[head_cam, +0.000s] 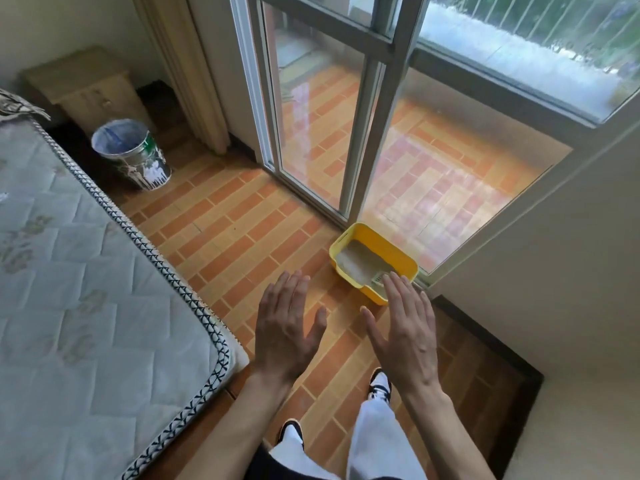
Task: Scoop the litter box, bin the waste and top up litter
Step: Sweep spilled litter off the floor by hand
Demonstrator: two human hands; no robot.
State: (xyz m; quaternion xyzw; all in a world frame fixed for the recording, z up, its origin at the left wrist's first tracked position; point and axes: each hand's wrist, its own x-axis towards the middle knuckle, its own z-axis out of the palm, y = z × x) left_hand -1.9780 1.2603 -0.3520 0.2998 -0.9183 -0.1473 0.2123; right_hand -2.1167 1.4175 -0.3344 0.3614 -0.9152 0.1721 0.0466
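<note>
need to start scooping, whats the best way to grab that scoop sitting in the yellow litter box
Only the slotted head of the scoop shows, at the near right corner of the yellow litter box; the right hand covers the rest, so its handle cannot be seen. It probably leans on that corner wall. Likely best to reach down from above with the right hand and grip the handle.

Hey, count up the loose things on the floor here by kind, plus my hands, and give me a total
Litter box: 1
Scoop in the box: 1
Waste bin: 1
Hands: 2, left hand and right hand, both holding nothing
Total: 5
</note>
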